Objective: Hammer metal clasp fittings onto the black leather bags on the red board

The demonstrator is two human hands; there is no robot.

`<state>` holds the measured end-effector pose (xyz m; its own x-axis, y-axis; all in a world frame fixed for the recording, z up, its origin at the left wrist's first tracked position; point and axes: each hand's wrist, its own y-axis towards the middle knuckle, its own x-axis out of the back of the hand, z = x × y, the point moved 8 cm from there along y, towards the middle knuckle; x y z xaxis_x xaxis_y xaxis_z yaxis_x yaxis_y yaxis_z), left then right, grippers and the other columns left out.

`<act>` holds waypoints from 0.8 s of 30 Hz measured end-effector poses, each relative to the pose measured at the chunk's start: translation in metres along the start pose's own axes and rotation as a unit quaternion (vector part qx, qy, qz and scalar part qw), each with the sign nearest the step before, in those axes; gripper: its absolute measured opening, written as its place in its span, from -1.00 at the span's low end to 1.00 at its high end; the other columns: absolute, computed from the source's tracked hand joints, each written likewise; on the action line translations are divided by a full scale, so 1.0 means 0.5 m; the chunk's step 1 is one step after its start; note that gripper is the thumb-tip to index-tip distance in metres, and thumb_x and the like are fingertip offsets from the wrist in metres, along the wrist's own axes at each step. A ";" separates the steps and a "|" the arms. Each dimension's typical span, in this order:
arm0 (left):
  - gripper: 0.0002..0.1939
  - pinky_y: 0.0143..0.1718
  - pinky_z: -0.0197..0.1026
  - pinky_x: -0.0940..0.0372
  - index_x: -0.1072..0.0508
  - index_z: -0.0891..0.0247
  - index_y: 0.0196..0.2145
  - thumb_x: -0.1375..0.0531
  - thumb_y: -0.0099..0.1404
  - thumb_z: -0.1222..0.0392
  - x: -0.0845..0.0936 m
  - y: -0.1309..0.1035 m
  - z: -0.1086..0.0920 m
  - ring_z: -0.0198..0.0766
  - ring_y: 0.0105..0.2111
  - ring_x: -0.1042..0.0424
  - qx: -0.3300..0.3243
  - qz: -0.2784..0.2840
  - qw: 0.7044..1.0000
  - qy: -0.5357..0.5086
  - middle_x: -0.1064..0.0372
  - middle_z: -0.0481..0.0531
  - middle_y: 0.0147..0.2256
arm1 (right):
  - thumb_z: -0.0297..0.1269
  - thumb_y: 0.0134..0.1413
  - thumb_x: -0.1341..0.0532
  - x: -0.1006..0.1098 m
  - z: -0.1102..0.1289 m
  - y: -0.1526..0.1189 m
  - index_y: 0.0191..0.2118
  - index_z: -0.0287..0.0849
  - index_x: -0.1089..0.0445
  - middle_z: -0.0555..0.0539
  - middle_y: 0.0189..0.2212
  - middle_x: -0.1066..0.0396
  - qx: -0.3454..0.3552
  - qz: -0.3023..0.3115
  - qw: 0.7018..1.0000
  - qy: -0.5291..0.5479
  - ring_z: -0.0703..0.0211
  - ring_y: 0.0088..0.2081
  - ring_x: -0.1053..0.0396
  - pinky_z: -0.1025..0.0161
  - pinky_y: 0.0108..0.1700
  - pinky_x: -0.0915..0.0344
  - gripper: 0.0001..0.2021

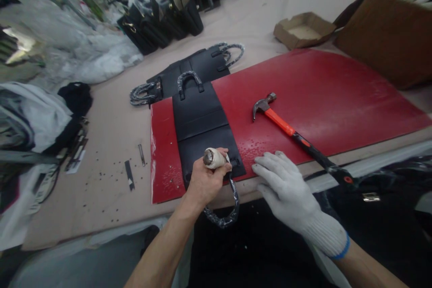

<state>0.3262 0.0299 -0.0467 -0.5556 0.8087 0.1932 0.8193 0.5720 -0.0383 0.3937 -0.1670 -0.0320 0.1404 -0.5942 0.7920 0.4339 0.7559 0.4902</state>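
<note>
My bare left hand point(207, 182) is closed around a punch point(213, 158), a metal-headed tool wrapped in white tape. It stands over the near end of a black leather bag panel point(202, 119), and its tip is hidden. A plastic-wrapped handle point(222, 220) hangs from that end over the table edge; another wrapped handle point(189, 76) arches at the far end. My right hand point(288, 191), in a white knit glove, is held flat with fingers stretched over the near edge of the red mat point(324, 94). A claw hammer point(290, 132) with an orange and black handle lies just beyond it.
More black panels with wrapped handles point(192, 67) lie behind. Black bags point(162, 22) stand at the back. A small cardboard tray point(303, 30) and a large brown box point(388, 36) are at the right. A metal rod point(141, 155) and a dark strip point(129, 175) lie left of the mat.
</note>
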 end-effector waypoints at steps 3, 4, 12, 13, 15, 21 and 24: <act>-0.77 -0.17 -0.15 -0.46 -0.54 0.28 -0.23 -0.33 0.12 0.20 -0.006 0.000 -0.003 -0.16 -0.24 -0.56 -0.005 -0.002 1.000 0.013 -0.57 0.11 -0.18 | -0.34 0.25 -0.23 0.061 -0.057 0.004 0.12 -0.21 -0.44 -0.28 0.07 -0.49 -0.075 -0.066 0.993 -0.058 -0.19 0.14 -0.41 -0.22 0.27 -0.30 -0.66; -0.76 -0.20 -0.16 -0.46 -0.55 0.28 -0.22 -0.33 0.12 0.19 -0.008 0.000 -0.003 -0.17 -0.27 -0.55 -0.003 -0.001 1.000 0.013 -0.56 0.09 -0.22 | -0.29 0.25 -0.23 0.078 -0.083 0.004 0.12 -0.25 -0.44 -0.32 0.07 -0.48 -0.110 -0.066 0.987 -0.092 -0.23 0.12 -0.42 -0.21 0.23 -0.32 -0.65; -0.73 -0.26 -0.20 -0.41 -0.56 0.29 -0.20 -0.32 0.11 0.19 -0.017 0.005 0.009 -0.22 -0.36 -0.50 -0.013 0.009 1.000 0.012 -0.51 0.01 -0.34 | -0.20 0.34 -0.03 0.093 -0.188 0.008 0.26 -0.35 -0.28 -0.42 -0.03 -0.42 -0.277 0.190 0.896 -0.291 -0.36 -0.10 -0.45 -0.12 -0.18 -0.41 -0.52; -0.74 -0.24 -0.20 -0.41 -0.56 0.29 -0.21 -0.32 0.12 0.19 -0.018 0.007 0.010 -0.20 -0.34 -0.50 -0.019 0.011 1.000 0.017 -0.51 0.02 -0.33 | -0.23 0.35 0.00 0.088 -0.190 0.007 0.28 -0.34 -0.26 -0.41 -0.06 -0.41 -0.295 0.213 0.884 -0.294 -0.35 -0.14 -0.47 -0.09 -0.22 -0.39 -0.51; -0.80 -0.22 -0.20 -0.39 -0.55 0.28 -0.24 -0.31 0.14 0.20 -0.022 0.009 0.009 -0.20 -0.32 -0.50 -0.031 0.019 0.999 0.036 -0.51 0.01 -0.32 | -0.27 0.34 0.02 0.078 -0.193 0.006 0.31 -0.32 -0.22 -0.41 -0.09 -0.39 -0.334 0.242 0.873 -0.260 -0.33 -0.19 -0.51 -0.08 -0.24 -0.38 -0.50; -0.93 -0.33 -0.28 -0.27 -0.50 0.26 -0.37 -0.31 0.15 0.24 -0.035 0.013 -0.010 -0.28 -0.39 -0.41 -0.048 0.033 0.995 0.079 -0.45 -0.08 -0.42 | -0.37 0.24 -0.05 0.090 -0.194 0.019 0.26 -0.35 -0.27 -0.31 -0.21 -0.48 -0.376 0.208 0.893 -0.135 -0.12 -0.23 -0.55 0.05 -0.16 -0.40 -0.51; -0.94 -0.31 -0.27 -0.27 -0.49 0.26 -0.37 -0.30 0.16 0.25 -0.036 0.015 -0.014 -0.27 -0.37 -0.40 -0.056 0.036 0.995 0.076 -0.45 -0.08 -0.42 | -0.16 0.36 0.02 0.117 -0.169 0.016 0.15 -0.27 -0.32 0.03 -0.57 -0.30 -0.391 0.158 0.907 0.003 0.07 -0.53 -0.40 0.19 -0.44 -0.34 -0.59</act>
<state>0.3433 0.0189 -0.0438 -0.4736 0.8127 0.3394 0.8718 0.4873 0.0494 0.4804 -0.2188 -0.0124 0.3719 -0.3845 0.8449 0.8691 0.4638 -0.1715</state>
